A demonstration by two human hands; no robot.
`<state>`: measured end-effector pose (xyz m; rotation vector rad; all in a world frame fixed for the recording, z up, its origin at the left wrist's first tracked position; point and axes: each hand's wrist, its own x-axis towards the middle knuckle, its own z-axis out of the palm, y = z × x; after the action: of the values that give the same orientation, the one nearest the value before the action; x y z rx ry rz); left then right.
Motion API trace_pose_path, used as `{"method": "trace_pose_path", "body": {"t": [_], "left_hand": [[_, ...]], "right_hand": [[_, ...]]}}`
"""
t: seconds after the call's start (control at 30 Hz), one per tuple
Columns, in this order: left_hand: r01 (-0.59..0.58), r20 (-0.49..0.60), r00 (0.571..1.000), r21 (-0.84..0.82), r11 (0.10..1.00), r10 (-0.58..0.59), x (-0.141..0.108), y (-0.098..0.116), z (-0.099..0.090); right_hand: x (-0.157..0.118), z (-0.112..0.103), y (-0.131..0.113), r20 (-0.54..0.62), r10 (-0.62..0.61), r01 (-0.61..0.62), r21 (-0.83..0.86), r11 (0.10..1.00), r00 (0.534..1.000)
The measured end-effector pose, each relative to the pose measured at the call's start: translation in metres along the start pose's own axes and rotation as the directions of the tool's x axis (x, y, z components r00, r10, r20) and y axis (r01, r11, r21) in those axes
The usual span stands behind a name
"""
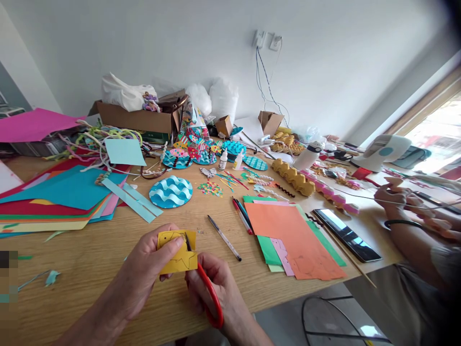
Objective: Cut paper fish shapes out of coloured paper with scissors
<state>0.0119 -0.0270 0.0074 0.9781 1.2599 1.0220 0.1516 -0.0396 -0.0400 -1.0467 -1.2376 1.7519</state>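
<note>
Yellow paper (176, 263) is pinched by the left hand (149, 252), red scissors (214, 297) by the right hand (226, 289); if they slip, the left thumb (175, 245) could be nicked.

The left hand (149, 254) pinches yellow paper (187, 263) bearing a drawn fish outline; the right hand (221, 278) holds red-handled scissors (211, 288), a blade against the paper. Just beyond lies a pen (224, 238). Farther left sits a blue wave-layered disc (171, 192); right, orange paper (281, 230) and a smartphone (347, 235).
</note>
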Motion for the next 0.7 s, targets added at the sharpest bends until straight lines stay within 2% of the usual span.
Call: {"method": "trace_pose_path", "body": {"t": [0.7], "left_hand": [[0.006, -0.001, 1.0, -0.006, 1.0, -0.006, 0.001, -0.0072, -0.005]], "right_hand": [[-0.0031, -0.0015, -0.0026, -0.014, 0.044, -0.045, -0.028, 0.999, 0.999]]}}
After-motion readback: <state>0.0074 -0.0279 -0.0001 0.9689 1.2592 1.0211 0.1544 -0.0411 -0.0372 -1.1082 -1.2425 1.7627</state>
